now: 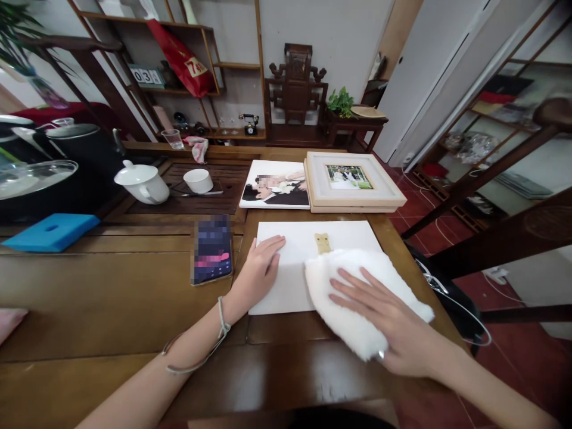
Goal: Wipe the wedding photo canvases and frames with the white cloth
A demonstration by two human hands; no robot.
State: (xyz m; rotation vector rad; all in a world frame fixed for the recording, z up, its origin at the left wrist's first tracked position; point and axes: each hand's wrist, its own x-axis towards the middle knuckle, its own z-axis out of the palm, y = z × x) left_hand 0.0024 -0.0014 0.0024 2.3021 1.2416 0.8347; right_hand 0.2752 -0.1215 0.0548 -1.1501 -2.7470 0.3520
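Observation:
A white rectangular panel (290, 286) lies flat on the wooden table. Near its far edge is a small gold-coloured metal plate (322, 242), which looks like a hanging hook. My left hand (263, 268) rests palm down on the panel's left side, fingers stretched out and holding nothing. A fluffy white cloth (326, 280) covers the panel's right part and hangs past its near edge. My right hand (379, 310) presses on this cloth with long, flat fingers, and the thumb is tucked at the cloth's near edge. What lies under the cloth is hidden.
Beyond the panel lie a photo print (281, 196) and a pale framed photo (357, 193). To the left are a phone (212, 250), a lidded white cup (142, 182), a small white bowl (198, 180) and a blue block (51, 232). A dark wooden chair (487, 238) stands right.

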